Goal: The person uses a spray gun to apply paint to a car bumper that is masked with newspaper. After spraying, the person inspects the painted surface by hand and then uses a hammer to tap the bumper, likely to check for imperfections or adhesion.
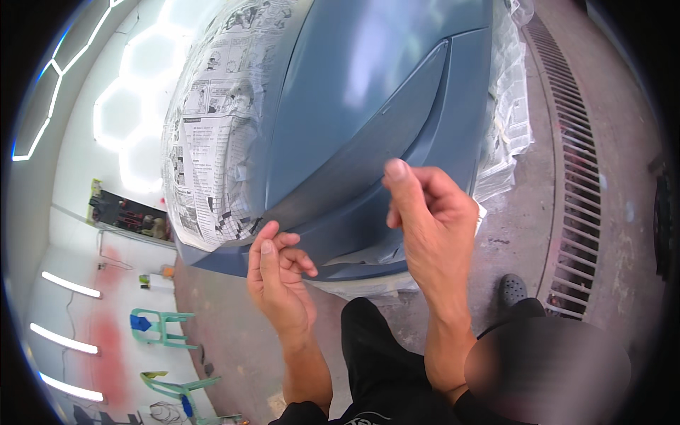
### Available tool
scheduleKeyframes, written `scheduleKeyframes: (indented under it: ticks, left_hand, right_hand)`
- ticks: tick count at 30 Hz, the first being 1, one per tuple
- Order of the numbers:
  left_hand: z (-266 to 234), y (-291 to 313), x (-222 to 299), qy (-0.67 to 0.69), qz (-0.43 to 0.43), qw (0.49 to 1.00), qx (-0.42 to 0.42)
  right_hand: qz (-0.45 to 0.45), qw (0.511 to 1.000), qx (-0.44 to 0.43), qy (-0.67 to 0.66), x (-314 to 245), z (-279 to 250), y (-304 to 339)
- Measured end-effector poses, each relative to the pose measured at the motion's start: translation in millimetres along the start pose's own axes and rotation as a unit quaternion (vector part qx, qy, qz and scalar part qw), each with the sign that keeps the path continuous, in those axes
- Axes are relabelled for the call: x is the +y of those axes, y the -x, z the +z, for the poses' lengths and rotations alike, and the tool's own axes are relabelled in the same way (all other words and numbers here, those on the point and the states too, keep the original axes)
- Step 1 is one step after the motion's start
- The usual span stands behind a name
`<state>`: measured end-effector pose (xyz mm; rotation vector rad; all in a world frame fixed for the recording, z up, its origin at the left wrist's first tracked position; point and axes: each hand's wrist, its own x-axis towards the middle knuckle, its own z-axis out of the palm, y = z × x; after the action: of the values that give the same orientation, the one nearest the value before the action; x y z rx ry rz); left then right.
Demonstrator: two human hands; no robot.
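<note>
A person's left hand (283, 280), loosely curled, and right hand (439, 219), half bent (whether either pinches anything, one cannot tell), are raised below a dark headlight panel (386, 134); beyond the panel lies a blue-gray hood (336, 85), newspaper masking (216, 134) to its left.

A car-painting workshop is shown by the blue-grey car body (333, 92), masked with printed newspaper sheets (212, 134), and glowing white hexagonal lamps (142, 95).
</note>
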<state>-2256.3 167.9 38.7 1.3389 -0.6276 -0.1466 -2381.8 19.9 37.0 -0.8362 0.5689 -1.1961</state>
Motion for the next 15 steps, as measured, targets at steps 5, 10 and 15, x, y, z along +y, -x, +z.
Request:
scheduleKeyframes:
  ticks: [5,10,15]
  left_hand:
    - [14.3,-1.9,9.1,0.158,-0.076,0.984,-0.005]
    - [14.4,-6.7,11.6,0.239,-0.088,0.967,-0.016]
    - [8.0,-2.5,10.5,0.262,-0.096,0.960,-0.027]
  right_hand:
    - [0.048,0.994,-0.055,0.083,-13.4,15.9,-12.7]
    - [0.067,0.991,-0.063,0.095,-9.6,21.6,-18.5]
    - [0.079,0.988,-0.069,0.110,-9.8,31.4,-14.4]
